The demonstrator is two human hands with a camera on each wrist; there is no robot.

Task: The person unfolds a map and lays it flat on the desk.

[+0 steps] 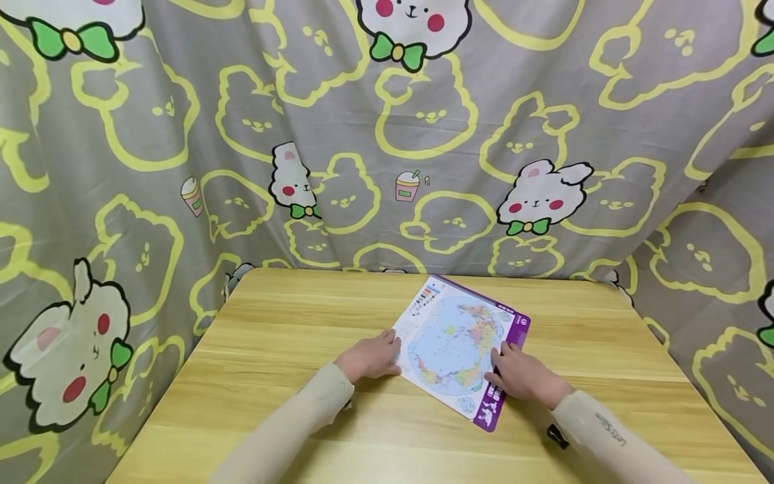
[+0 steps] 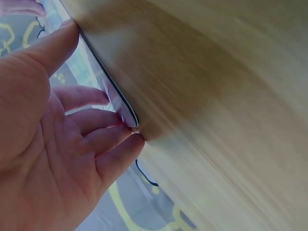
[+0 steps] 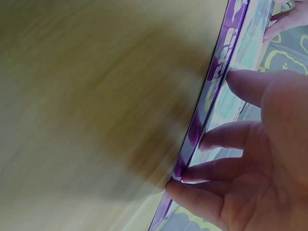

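A flat world map board (image 1: pixel 453 343) with a purple border lies turned at an angle on the wooden table. At its left edge, my left hand (image 1: pixel 371 355) touches the board with spread, slightly bent fingers. In the left wrist view, the left thumb (image 2: pixel 60 43) and fingertips meet the board's thin edge (image 2: pixel 113 86). My right hand (image 1: pixel 523 373) rests at the purple right side. The right wrist view shows the right thumb (image 3: pixel 245 84) and fingertips along the purple edge (image 3: pixel 204 96). Neither hand's fingers wrap round the board.
The wooden table (image 1: pixel 290 316) extends around the board on all sides. A grey curtain (image 1: pixel 338 121) with yellow outlines and white cartoon rabbits hangs behind the table and along both sides.
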